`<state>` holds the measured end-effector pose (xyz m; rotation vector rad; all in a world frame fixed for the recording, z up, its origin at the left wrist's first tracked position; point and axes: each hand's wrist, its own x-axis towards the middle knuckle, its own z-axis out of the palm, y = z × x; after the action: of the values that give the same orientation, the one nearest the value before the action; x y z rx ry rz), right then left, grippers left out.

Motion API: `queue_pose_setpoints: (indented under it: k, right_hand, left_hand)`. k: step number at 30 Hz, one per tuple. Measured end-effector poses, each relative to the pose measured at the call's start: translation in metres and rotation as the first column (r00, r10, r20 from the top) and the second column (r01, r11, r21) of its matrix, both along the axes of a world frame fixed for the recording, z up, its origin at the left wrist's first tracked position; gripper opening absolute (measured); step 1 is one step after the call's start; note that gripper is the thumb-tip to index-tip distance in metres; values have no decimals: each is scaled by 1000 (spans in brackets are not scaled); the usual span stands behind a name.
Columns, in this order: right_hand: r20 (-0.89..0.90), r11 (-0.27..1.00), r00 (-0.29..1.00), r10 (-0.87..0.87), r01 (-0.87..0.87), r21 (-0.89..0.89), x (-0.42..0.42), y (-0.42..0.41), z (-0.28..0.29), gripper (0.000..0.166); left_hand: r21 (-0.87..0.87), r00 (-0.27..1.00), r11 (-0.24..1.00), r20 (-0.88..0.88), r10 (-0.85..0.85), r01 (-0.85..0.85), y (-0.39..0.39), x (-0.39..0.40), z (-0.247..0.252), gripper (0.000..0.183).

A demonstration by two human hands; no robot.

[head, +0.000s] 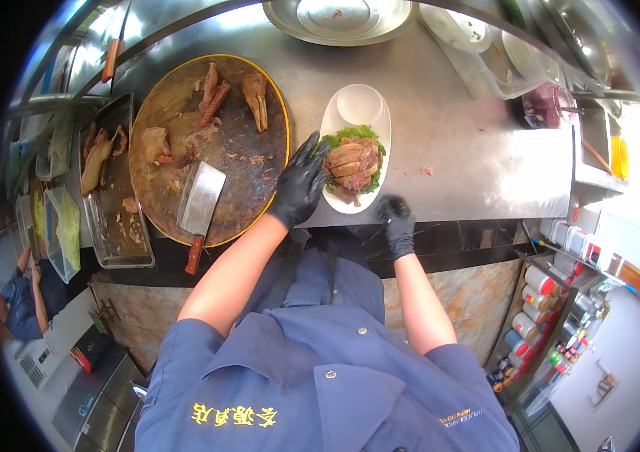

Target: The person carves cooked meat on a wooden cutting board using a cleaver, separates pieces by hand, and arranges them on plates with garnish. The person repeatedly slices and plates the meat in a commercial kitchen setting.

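Note:
A white oval plate [355,206] stands on the steel counter, bearing sliced cooked meat [353,163] on green lettuce leaves [373,133], with a round white well at its far end. My left hand [300,183], in a black glove, lies along the plate's left edge with its fingers extended and nothing held. Near the plate's lower right, at the counter's edge, is my right hand [396,220], also black-gloved; it is blurred and its fingers look curled, so whether it holds anything is unclear. On the round chopping board [241,195] to the left lies a cleaver [202,198] with a wooden handle.
The board also carries a poultry head [255,99] and bony pieces [212,99]. Left of it, a metal tray [119,226] holds meat scraps. A steel basin [342,39] stands at the back, a plastic container [489,79] at the right. Another person [23,305] is far left.

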<state>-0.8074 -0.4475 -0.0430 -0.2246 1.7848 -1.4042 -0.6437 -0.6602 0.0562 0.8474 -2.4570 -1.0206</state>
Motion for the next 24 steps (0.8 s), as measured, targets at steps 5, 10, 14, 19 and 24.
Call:
queue_pose_setpoints:
  k: [5, 10, 14, 19, 24]
  right_hand:
    - [602, 978, 783, -155, 35, 205, 32, -34, 33, 17]
    - [485, 980, 854, -189, 133, 147, 52, -40, -6, 19]
    - [574, 987, 804, -158, 119, 106, 44, -24, -5, 25]
    - [310, 997, 950, -40, 57, -44, 28, 16, 23, 30]
    - [141, 976, 975, 170, -147, -158, 15, 57, 78, 38]
  left_hand:
    - [90, 993, 990, -30, 115, -112, 44, 95, -3, 45]
    - [275, 935, 896, 42, 352, -349, 87, 156, 12, 46]
    - [243, 900, 870, 35, 435, -430, 109, 192, 5, 46]
    - [386, 844, 772, 31, 535, -504, 130, 220, 4, 51]
    - [447, 741, 660, 10, 672, -604, 170, 264, -15, 51]
